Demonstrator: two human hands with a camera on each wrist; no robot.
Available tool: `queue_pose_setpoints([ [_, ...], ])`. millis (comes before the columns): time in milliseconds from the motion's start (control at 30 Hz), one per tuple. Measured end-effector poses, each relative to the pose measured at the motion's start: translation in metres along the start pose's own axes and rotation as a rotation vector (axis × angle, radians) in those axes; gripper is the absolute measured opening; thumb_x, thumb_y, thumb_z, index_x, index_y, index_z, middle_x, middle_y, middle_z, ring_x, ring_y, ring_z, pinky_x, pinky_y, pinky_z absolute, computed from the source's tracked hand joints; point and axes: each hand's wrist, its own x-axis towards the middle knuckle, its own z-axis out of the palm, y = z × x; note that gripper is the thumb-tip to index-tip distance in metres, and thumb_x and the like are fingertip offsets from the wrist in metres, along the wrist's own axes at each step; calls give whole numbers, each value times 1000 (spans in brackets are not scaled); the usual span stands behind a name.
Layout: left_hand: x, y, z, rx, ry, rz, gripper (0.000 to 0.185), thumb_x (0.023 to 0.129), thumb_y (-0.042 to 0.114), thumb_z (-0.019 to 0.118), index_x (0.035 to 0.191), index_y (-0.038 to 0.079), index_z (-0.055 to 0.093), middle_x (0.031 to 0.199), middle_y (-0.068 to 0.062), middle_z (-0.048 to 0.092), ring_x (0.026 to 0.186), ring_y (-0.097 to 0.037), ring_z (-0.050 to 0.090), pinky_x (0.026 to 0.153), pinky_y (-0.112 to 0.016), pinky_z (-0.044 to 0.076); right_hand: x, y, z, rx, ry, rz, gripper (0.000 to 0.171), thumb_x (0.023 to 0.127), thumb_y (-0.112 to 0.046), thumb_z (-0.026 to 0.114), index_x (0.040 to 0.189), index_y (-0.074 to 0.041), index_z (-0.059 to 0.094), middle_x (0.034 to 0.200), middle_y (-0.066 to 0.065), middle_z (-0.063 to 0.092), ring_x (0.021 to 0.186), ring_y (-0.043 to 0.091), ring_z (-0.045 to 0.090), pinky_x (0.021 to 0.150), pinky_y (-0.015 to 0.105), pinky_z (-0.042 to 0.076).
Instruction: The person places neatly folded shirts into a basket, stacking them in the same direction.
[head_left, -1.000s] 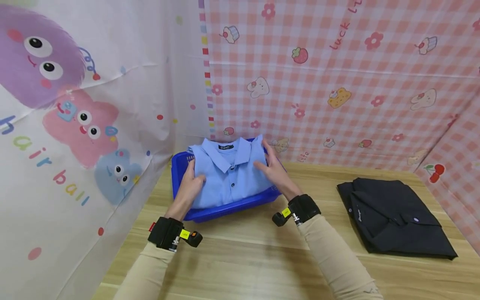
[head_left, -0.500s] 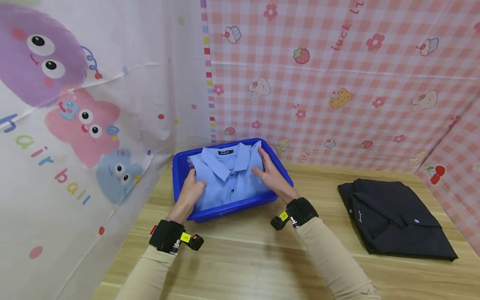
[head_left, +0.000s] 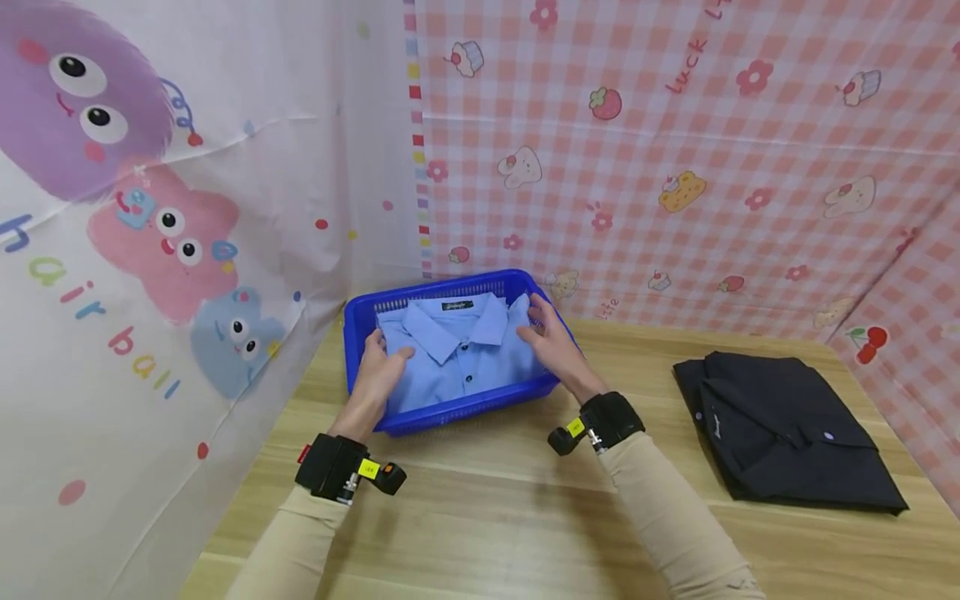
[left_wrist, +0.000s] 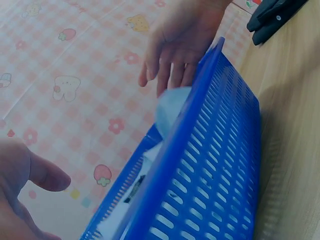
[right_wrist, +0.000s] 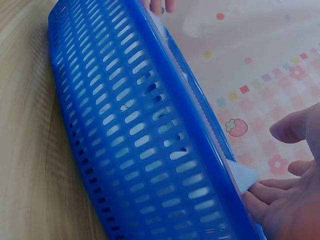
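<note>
A folded light blue shirt (head_left: 450,354), collar at the back with a dark label, lies inside a blue perforated plastic basket (head_left: 457,413). My left hand (head_left: 377,375) is at the shirt's left side, its thumb apart from the fingers; some fingers are hidden inside the basket. At the right side, my right hand (head_left: 557,343) has relaxed fingers over the basket's edge. The right wrist view shows the fingertips of that right hand (right_wrist: 295,195) against a shirt corner (right_wrist: 242,175), its thumb held away. In the left wrist view the left hand (left_wrist: 22,192) shows a spread thumb.
A folded black shirt (head_left: 787,433) lies to the right on the wooden table (head_left: 480,517). Behind the basket stands a pink checked cloth wall (head_left: 637,167). A white cartoon-printed cloth (head_left: 300,167) hangs close on the left.
The blue shirt has sunk lower into the basket, and more of the basket's back rim shows. Both hands have loosened from the shirt's sides. The black shirt stays put.
</note>
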Motion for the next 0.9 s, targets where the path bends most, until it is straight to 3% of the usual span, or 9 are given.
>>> queue_pose_setpoints([
  [333, -20, 5, -2, -33, -60, 64, 80, 103, 27, 57, 164, 3, 12, 170, -20, 17, 157, -37, 18, 127, -49, 20, -21, 10, -20, 74, 17, -67, 68, 107, -5, 49, 165, -4, 13, 165, 30, 22, 150, 44, 33, 122, 54, 31],
  [533, -39, -1, -1, -66, -87, 153, 71, 102, 23, 60, 160, -2, 26, 164, -24, 30, 152, -39, 29, 124, -49, 28, -47, 22, -32, 19, 8, -139, 67, 108, -6, 48, 165, -6, 13, 166, 29, 23, 150, 44, 33, 122, 54, 31],
  [800, -63, -4, 1, -40, -171, 234, 59, 104, 27, 60, 154, 3, 41, 158, -18, 43, 147, -34, 40, 121, -50, 34, -79, 26, -37, -55, 18, -213, 65, 108, -6, 49, 165, -8, 18, 166, 25, 26, 150, 42, 34, 116, 59, 36],
  [900, -72, -4, 5, -45, -204, 261, 56, 104, 26, 61, 153, 3, 44, 157, -17, 46, 146, -34, 41, 120, -50, 36, -88, 26, -39, -67, 23, -239, 64, 108, -5, 50, 164, -4, 19, 164, 27, 28, 148, 44, 36, 114, 60, 38],
])
